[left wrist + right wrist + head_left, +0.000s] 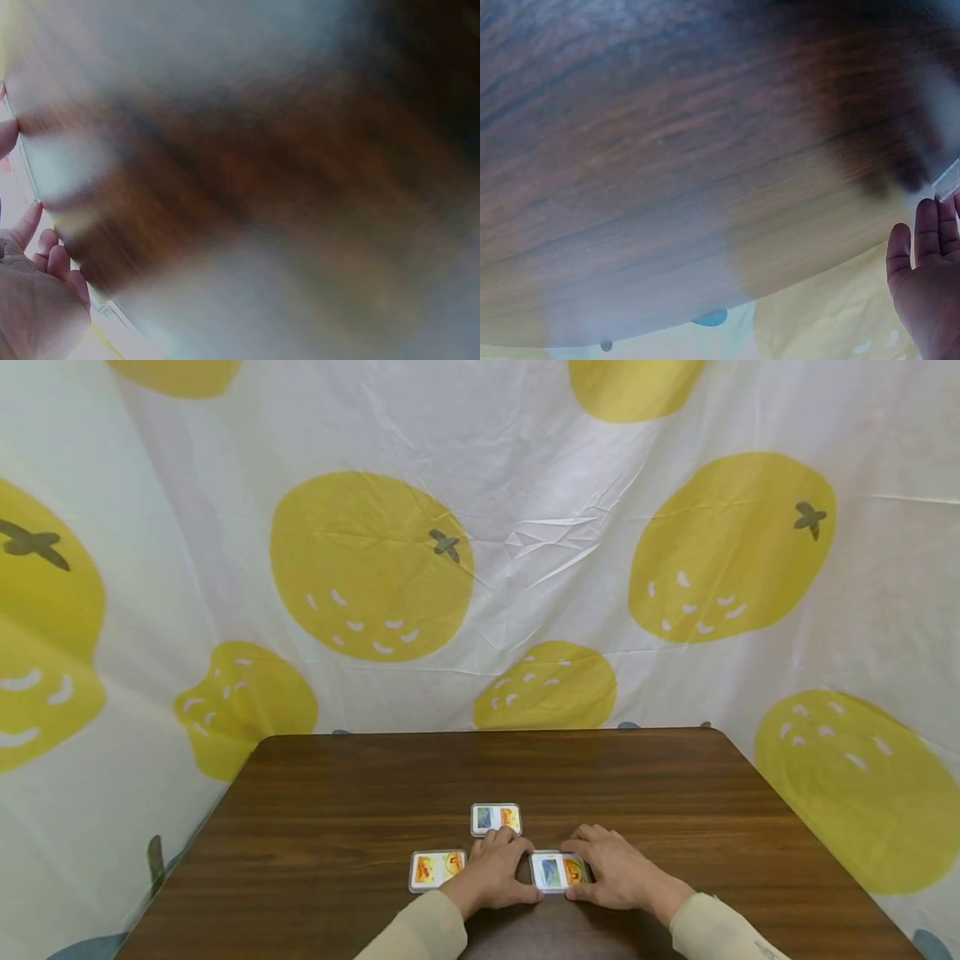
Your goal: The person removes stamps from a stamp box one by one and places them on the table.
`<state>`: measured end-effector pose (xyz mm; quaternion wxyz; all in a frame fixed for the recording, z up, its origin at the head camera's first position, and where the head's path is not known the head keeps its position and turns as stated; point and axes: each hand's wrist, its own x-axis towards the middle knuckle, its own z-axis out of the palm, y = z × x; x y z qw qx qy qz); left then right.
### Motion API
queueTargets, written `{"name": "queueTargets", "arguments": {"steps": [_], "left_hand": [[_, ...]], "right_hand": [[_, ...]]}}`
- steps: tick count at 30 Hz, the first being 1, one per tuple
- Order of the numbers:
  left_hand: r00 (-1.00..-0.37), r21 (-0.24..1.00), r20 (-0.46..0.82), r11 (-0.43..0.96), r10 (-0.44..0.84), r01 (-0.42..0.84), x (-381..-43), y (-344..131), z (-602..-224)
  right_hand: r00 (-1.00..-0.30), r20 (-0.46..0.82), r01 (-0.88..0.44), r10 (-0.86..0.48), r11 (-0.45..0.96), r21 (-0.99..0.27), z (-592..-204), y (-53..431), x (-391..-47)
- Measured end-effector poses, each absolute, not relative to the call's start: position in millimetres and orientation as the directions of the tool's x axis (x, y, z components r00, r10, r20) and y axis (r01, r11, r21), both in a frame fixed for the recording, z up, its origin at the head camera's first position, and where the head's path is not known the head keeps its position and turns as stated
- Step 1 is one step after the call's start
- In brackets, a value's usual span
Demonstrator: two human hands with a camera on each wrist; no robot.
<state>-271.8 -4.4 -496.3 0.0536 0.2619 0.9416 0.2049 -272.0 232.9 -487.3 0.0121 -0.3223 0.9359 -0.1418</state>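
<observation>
A flat clear plastic card case [551, 873] with blue-green and orange pictures lies on the table between my hands. My right hand [618, 870] holds it at the right end, thumb on the near edge and forefinger on the far edge. The left hand [492, 870] pinches its left end, thumb and forefinger at the two corners. In the left wrist view, fingertips [31, 216] meet the clear edge of a case. A second case [426, 870] with orange pictures lies left of my left hand. Beyond that hand's knuckles is a third case [496, 817], its near edge partly covered.
The dark wood-grain table [337, 793] has rounded far corners. Behind and beside it hangs a white cloth [525, 443] with big yellow fruit prints.
</observation>
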Motion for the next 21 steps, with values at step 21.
{"name": "queueTargets", "arguments": {"steps": [21], "left_hand": [[-0.861, 0.395, 0.009, 0.789, 0.508, 0.470, -271.6, -3.5, -495.3]], "right_hand": [[-0.786, 0.116, -0.614, -0.607, 0.745, -0.262, -487.7, 232.5, -269.3]]}}
